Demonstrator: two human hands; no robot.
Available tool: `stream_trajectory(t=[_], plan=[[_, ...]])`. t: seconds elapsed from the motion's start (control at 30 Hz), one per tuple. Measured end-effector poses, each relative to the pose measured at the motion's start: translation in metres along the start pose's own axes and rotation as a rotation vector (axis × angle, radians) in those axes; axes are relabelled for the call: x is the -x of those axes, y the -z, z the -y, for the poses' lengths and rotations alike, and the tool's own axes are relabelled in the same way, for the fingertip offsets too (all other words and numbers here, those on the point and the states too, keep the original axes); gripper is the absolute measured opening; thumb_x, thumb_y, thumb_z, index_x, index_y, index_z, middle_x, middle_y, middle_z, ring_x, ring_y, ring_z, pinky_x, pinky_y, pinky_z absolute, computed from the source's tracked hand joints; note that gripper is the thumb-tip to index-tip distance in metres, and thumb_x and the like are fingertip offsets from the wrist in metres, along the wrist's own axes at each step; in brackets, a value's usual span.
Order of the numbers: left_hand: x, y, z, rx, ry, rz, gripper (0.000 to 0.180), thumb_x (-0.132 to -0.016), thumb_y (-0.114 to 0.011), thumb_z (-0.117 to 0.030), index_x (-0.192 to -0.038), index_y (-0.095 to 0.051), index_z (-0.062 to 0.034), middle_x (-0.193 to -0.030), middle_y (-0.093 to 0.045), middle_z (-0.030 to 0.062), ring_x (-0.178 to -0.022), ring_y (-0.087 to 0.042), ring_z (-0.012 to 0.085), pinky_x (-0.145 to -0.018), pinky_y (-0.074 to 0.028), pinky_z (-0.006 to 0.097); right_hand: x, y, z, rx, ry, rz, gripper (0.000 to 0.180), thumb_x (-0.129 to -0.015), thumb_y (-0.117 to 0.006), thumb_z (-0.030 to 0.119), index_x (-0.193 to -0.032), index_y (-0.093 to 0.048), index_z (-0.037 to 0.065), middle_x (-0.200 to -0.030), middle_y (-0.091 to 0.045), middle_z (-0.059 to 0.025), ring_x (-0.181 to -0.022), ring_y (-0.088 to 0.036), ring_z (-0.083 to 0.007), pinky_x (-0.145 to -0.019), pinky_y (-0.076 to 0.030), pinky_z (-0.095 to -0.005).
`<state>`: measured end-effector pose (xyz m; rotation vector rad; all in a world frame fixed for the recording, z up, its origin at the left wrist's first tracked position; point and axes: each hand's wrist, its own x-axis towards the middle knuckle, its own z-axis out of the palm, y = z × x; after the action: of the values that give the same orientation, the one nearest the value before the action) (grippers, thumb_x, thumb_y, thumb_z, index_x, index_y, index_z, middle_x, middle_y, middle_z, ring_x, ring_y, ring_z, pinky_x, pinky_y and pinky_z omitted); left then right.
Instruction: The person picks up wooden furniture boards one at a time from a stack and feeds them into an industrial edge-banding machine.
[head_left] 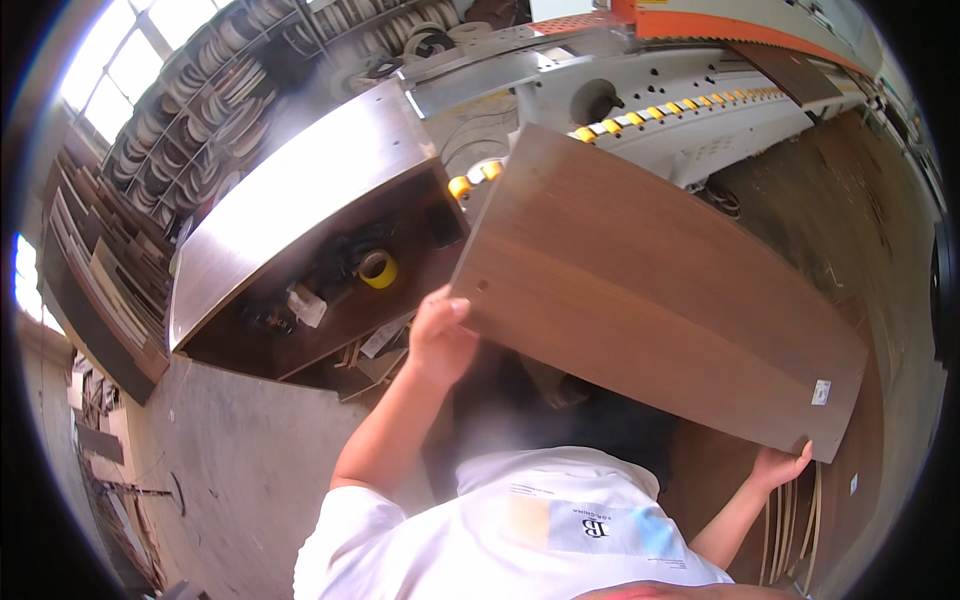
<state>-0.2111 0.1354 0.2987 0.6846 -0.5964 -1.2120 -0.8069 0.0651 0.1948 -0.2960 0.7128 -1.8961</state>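
A large brown wood-grain panel [650,290] is held up in front of my body, slanting from upper left to lower right. My left hand [443,335] grips its left edge, with the thumb on the face and the other fingers partly hidden. At the lower right corner my right hand [783,466] is closed on the panel's bottom edge, thumb on the face, fingers mostly behind it. A small white label [821,392] is stuck near that corner. The panel's far left corner reaches over the machine's row of yellow rollers [612,126].
Left of the panel stands a metal-topped workbench [300,205] whose open shelf holds a yellow tape roll [378,269]. Ahead runs a long machine with an orange cover [740,28]. Racks of edging coils [200,125] and leaning boards [105,270] line the left. More stacked boards [800,520] stand at the right.
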Motion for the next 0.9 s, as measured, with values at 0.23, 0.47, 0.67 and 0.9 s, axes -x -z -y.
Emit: stream_trajectory(t=[0.23,0.47,0.67,0.9], plan=[[-0.012,0.033,-0.072,0.188,-0.158,-0.311,0.034,-0.091,-0.060,-0.030,-0.114,-0.066,-0.0063,-0.110,-0.072,0.0061,-0.102,-0.067,0.0221,-0.090,-0.053,0.036,-0.013,-0.120,-0.054,0.057,-0.094,0.297,0.056,-0.099,-0.059,0.033,-0.146,-0.049,0.003,-0.143,-0.056,-0.0094,-0.129,-0.054,-0.0253,-0.106,-0.045,-0.0424],[0.000,0.060,-0.092,0.006,-0.201,-0.315,0.039,-0.100,-0.049,-0.032,-0.124,-0.063,-0.0045,-0.118,-0.072,0.0101,-0.107,-0.066,0.0234,-0.089,-0.050,0.038,0.031,-0.243,-0.141,0.109,-0.208,0.349,0.052,-0.098,-0.066,0.029,-0.141,-0.052,0.004,-0.139,-0.061,-0.0093,-0.126,-0.058,-0.0216,-0.107,-0.048,-0.0380],[0.025,0.020,-0.086,-0.513,-0.146,-0.012,0.035,-0.106,-0.052,-0.022,-0.127,-0.064,0.0038,-0.112,-0.074,0.0168,-0.095,-0.072,0.0223,-0.086,-0.056,0.035,0.070,-0.299,-0.224,0.401,-0.345,0.660,0.047,-0.103,-0.060,0.042,-0.130,-0.060,0.003,-0.125,-0.068,-0.0120,-0.105,-0.068,-0.0202,-0.081,-0.058,-0.0347],[-0.047,-0.008,-0.122,-1.611,-0.712,0.077,0.031,-0.095,-0.066,-0.008,-0.125,-0.065,-0.0011,-0.115,-0.074,0.0109,-0.112,-0.068,0.0251,-0.099,-0.051,0.035,0.035,-0.378,-0.283,0.772,-0.520,1.029,0.069,-0.098,-0.058,0.064,-0.118,-0.067,-0.002,-0.099,-0.075,-0.0127,-0.083,-0.069,-0.0161,-0.077,-0.055,-0.0290]])
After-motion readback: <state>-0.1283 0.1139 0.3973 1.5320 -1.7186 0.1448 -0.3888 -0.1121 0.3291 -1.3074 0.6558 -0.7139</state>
